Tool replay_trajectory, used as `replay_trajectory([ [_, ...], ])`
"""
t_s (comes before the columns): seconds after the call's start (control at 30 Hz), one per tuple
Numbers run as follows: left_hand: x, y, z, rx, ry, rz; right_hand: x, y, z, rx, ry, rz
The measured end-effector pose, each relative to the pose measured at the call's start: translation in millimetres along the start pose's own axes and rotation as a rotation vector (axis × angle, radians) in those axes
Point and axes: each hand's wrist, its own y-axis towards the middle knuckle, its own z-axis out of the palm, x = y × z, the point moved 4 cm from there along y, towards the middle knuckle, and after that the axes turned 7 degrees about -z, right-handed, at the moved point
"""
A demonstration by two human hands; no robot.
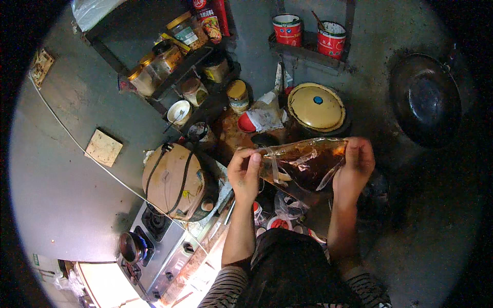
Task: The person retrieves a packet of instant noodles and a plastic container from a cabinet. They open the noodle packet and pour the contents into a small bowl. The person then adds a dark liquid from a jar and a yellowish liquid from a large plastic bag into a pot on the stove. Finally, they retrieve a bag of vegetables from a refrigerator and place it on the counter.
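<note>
I see both hands up over the counter (233, 134), stretching a clear bag (303, 164) of dark reddish-brown stuff between them. My left hand (245, 173) has its grip clamped on the bag's left edge, thumb on top; my right hand (353, 167) pinches the right edge the same way. The bag hangs level, just below a round yellow lid (316, 107) with a blue knob.

On a small shelf (308, 52) at the top stand two red-and-white tins (287, 29). To the left, a dark rack (179, 77) holds several jars (154, 69) with yellow lids and a red packet (211, 23), and one more yellow-capped jar (238, 96) stands on the counter. A white bowl (178, 112) sits beside them. A tan cooker (172, 180) wrapped in black cord lies left of my left hand, and a steel stove (159, 246) with a small pan is below it.

The walls are rough grey cement; a black wok (425, 97) hangs at right, and a white cable runs across the left wall.
</note>
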Motion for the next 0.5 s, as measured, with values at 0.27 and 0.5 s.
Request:
replay_trajectory([
  [0.27,-47,15,15,0.026,-0.143,-0.067,-11,14,-11,-0.025,0.203,0.105],
  [0.5,-44,25,9,0.114,-0.291,-0.263,-9,13,3,0.034,0.340,0.080],
])
